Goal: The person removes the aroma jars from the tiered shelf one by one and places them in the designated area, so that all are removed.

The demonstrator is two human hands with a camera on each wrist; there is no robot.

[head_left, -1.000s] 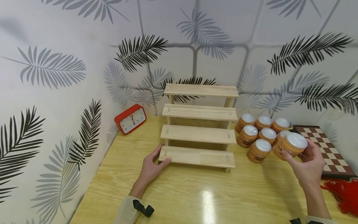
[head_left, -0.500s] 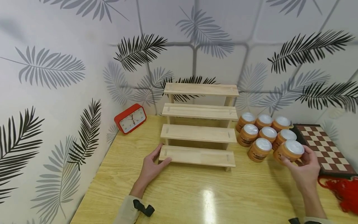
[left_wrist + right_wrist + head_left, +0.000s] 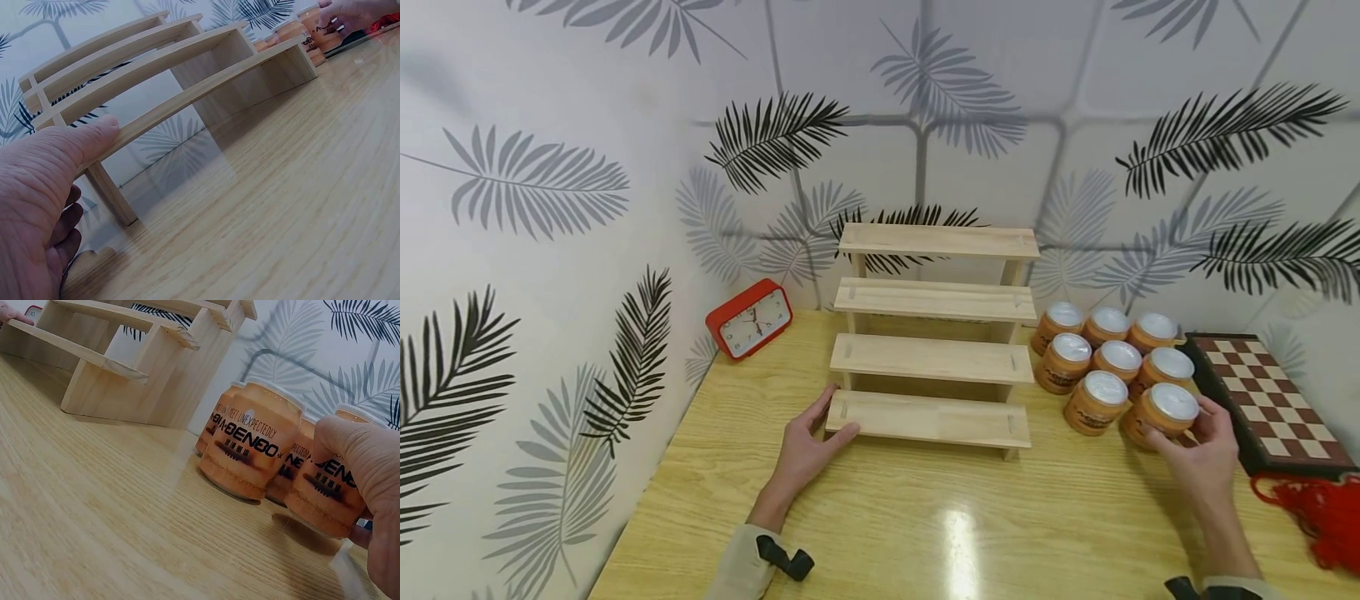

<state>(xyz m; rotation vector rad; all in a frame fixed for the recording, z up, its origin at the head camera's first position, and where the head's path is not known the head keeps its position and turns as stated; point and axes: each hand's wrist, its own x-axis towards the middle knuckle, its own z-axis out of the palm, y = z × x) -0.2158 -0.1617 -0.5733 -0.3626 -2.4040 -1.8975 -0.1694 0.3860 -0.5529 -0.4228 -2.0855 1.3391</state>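
Jar in hand: orange jar (image 3: 1161, 414) with white lid, lower right of head view, at the near right end of the jar cluster; underside just off or barely on the worktop (image 3: 925, 517), cannot tell which from the right-wrist view.
Right hand: right hand (image 3: 1206, 454) curled round that jar, fingers on the far side wall, thumb on the near side.
Left hand: left hand (image 3: 805, 450) grasping nothing, fingers relaxed, thumb lying along the left end of the lowest step of the wooden stepped shelf (image 3: 934, 333).
Neighbours: seven more jars (image 3: 1093, 358) just beside, packed close, some touching; chessboard (image 3: 1262, 400) at right, near the held jar.
Weight, judged: light to moderate; one hand enough.
Stiffness, judged: rigid wall, probably plastic; no give visible under the fingers.
Surface, judged: glossy printed label (image 3: 328, 487), likely a little slippery; firm wrap wanted.
Fragility, judged: low, but lid seal unknown, so best kept upright.
Where to hold, judged: round the mid side wall, thumb opposite fingers; top grip by the lid rim only if the lid is tight, not confirmed.
Risk, judged: knocking the touching neighbours when lifting out.
Other items: red clock (image 3: 749, 318) at left centre, red tassel (image 3: 1326, 512) at lower right edge.
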